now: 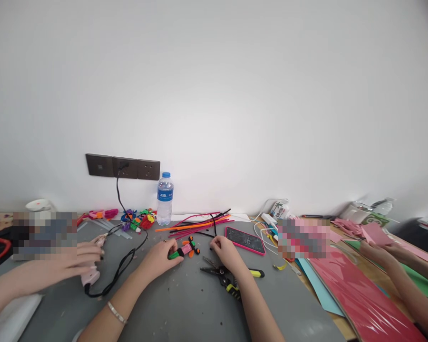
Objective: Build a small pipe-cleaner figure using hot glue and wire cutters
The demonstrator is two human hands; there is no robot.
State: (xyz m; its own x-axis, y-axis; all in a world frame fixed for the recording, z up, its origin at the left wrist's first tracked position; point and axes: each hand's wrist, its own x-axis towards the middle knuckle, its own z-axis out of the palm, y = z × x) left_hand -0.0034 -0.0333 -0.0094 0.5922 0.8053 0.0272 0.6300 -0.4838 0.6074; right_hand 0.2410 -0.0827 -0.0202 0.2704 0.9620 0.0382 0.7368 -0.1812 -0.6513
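My left hand rests on the grey table with its fingers closed on the green end of a small pipe-cleaner figure made of green, pink, orange and black pieces. My right hand is closed in a pinch on a thin black pipe cleaner that rises from its fingertips. A heap of loose pink, orange and black pipe cleaners lies just beyond both hands. Black and yellow pliers lie under my right wrist.
A phone in a pink case lies right of my hands. A water bottle and finished colourful figures stand by the wall. Another person's hand holds a pink glue gun at left; another person's arms work over coloured paper sheets at right.
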